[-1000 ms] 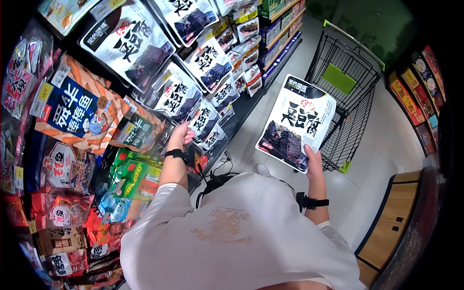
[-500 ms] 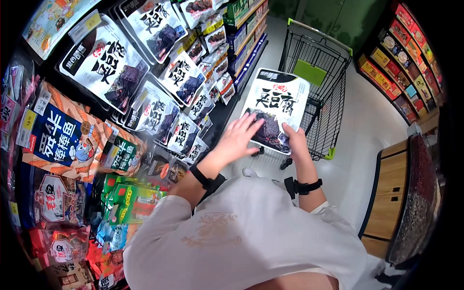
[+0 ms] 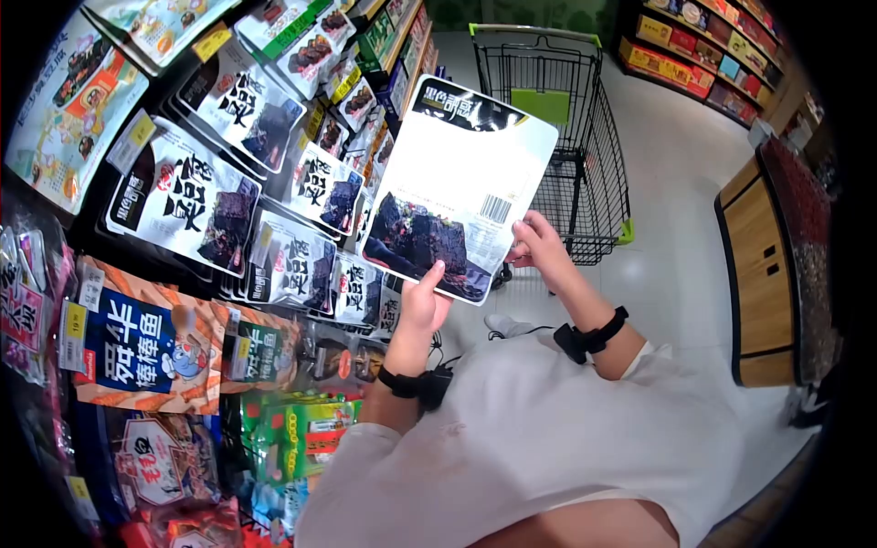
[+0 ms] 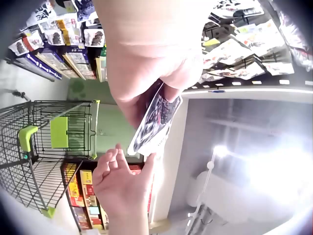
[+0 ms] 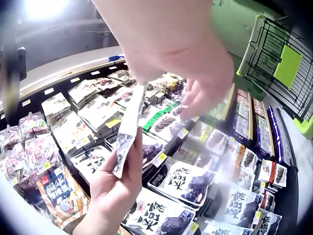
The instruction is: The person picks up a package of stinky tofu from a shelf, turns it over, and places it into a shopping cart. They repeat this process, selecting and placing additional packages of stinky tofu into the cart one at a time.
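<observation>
My left hand (image 3: pixel 425 310) grips the lower edge of a large white and black pouch (image 3: pixel 457 173), its thumb on the printed dark food picture. The pouch is tilted, and the face with a barcode is up. At its right edge is my right hand (image 3: pixel 545 248). In the left wrist view the right hand (image 4: pixel 120 188) has its palm showing and its thumb at the edge of the pouch (image 4: pixel 156 122), fingers apart from it. Seen from the right wrist, the pouch (image 5: pixel 129 132) is edge-on between the left hand's (image 5: pixel 115 196) thumb and fingers.
A wire shopping cart (image 3: pixel 598 173) with green corners stands beyond the pouch. Shelves of similar pouches (image 3: pixel 187 201) and snack bags (image 3: pixel 151 342) run along the left. A wooden cabinet (image 3: pixel 763 274) is on the right, with more stocked shelves (image 3: pixel 699 55) at the back.
The left hand has come from the shelf to the pouch and grips its lower edge. The pouch now shows its barcode face. The right hand's grip has loosened, and the view has shifted.
</observation>
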The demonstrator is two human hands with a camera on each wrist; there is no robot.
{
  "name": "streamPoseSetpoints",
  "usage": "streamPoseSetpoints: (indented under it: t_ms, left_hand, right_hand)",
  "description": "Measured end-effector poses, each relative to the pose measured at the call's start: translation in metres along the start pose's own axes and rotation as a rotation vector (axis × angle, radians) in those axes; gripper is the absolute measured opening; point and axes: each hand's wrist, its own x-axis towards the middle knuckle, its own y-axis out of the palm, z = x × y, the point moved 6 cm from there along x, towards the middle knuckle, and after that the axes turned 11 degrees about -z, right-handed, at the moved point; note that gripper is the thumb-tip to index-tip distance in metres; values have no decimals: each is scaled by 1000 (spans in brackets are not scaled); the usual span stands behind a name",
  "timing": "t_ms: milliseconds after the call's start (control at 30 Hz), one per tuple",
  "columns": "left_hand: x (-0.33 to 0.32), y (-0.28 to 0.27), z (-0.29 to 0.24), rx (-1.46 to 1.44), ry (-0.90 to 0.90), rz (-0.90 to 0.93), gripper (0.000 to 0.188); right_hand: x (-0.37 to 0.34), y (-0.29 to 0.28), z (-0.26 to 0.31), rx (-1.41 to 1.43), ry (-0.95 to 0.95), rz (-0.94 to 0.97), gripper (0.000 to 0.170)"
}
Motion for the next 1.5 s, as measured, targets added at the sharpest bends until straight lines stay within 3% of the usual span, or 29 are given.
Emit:
streamPoseSetpoints:
  t_ms: [100,200,267,600,767,833,900,967,1033,1100,1200,1267,1300,1367,1400,1433,1500]
  left_hand:
    - [-23,2,1,-14,3,46,48]
    - [-39,-3,8,-21,-14,57,49]
    - [-48,-10,11,-18,-19,55,49]
    - [-51,-27,25,8,30,-59,48]
    - [-30,-21,22,111,85,-153,45]
    - [-13,-21,21,136,86,-163,44]
    - [1,-21,24,182,56,-316,42]
    - [20,-17,30,260,117,-302,42]
    - [40,-20,39,229,61,-324,42]
    - [59,-13,44,253,39,-409,40]
    - [90,-2,55,261,16,-412,39]
    - [107,5,64,225,26,-423,38]
    - [114,8,70,227,9,-435,38]
    - [129,9,81,297,1,-523,36]
    - [138,2,87,369,0,-544,35]
    - [141,-27,92,623,-107,-629,33]
    - [165,-2,101,921,-249,-407,33]
  right_hand:
    - [-17,14,3,76,-65,233,40]
    - [-27,17,4,-86,-101,221,39]
    - [-37,26,12,148,-238,266,37]
    - [-28,28,18,118,-210,383,37]
    - [33,28,10,303,-68,336,39]
    - [67,23,32,561,18,281,36]
    - [106,10,59,610,1,249,30]
    - [138,-6,83,513,-52,222,24]
    - [163,-17,84,472,-65,221,20]
    - [186,-26,75,384,-57,208,13]
    - [226,-40,45,427,9,211,17]
    - [240,-38,23,784,255,268,30]
    - [247,-38,8,785,272,254,30]
    - [247,-29,-18,667,296,363,43]
    - [236,-32,-3,662,302,372,46]
    - [246,-33,-13,719,254,382,45]
    - [281,-61,-21,570,216,327,42]
